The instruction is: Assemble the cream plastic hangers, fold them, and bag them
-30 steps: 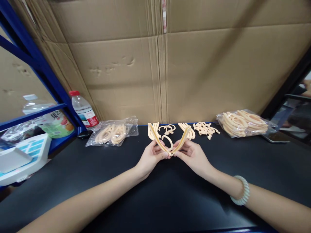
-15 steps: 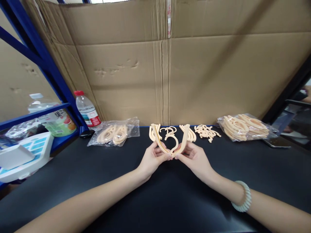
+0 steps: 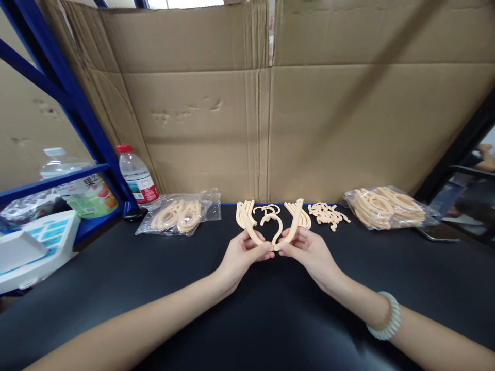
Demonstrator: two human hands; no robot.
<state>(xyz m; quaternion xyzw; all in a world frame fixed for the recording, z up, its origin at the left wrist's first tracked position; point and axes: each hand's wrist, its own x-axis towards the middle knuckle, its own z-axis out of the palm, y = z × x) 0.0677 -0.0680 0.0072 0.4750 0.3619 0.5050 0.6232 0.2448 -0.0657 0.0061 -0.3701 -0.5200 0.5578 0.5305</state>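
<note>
My left hand (image 3: pixel 247 255) pinches the lower end of one curved beige arm of a folding clothes hanger (image 3: pixel 296 221). My right hand (image 3: pixel 307 252) grips the other arm close to the joint. Both arms rise in a V above the fingers, and the hanger's hook (image 3: pixel 279 226) curves up between them. Fingertips partly hide the joint. Behind the hands lie a row of loose hanger arms (image 3: pixel 249 210) on the left and another row of arms (image 3: pixel 305 219) on the right, with loose hooks (image 3: pixel 266 208) between them.
A pile of small beige parts (image 3: pixel 328 214) lies right of centre. Clear bags of hanger parts sit at left (image 3: pixel 180 216) and right (image 3: pixel 386 206). A phone-like slab (image 3: pixel 441 233), a red-capped bottle (image 3: pixel 137 175) and a white-and-blue plastic object (image 3: pixel 42 247) flank the black table (image 3: pixel 247 319). Cardboard (image 3: pixel 201 118) stands behind.
The hanger has tipped in my hands, so the arms' flat faces now show more than their hollow edges. Both hands keep their grip in nearly the same place.
</note>
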